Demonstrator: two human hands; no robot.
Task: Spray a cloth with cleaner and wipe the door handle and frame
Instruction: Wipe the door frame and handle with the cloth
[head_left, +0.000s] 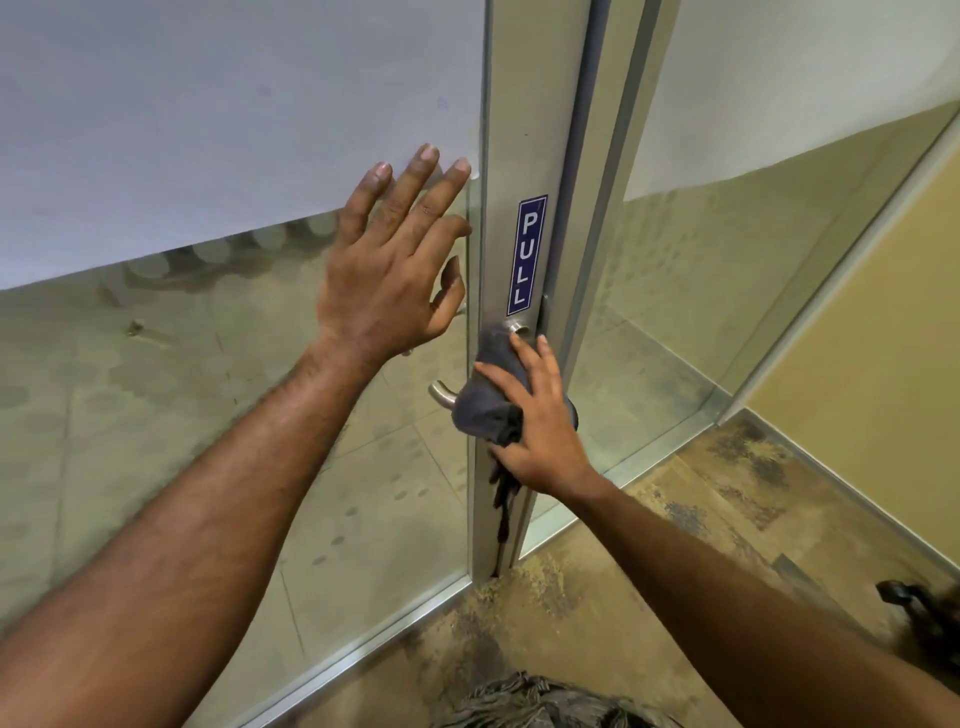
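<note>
A grey cloth is wrapped over the silver lever door handle, whose curved end sticks out to the left. My right hand presses the cloth onto the handle and grips it. The handle sits on the brushed metal door frame, just below a blue PULL sticker. My left hand is flat on the glass door panel left of the frame, fingers spread, holding nothing.
A fixed glass side panel and a tan wall stand to the right. Mottled brown floor lies below. A dark object lies on the floor at the far right edge; a spray bottle cannot be made out.
</note>
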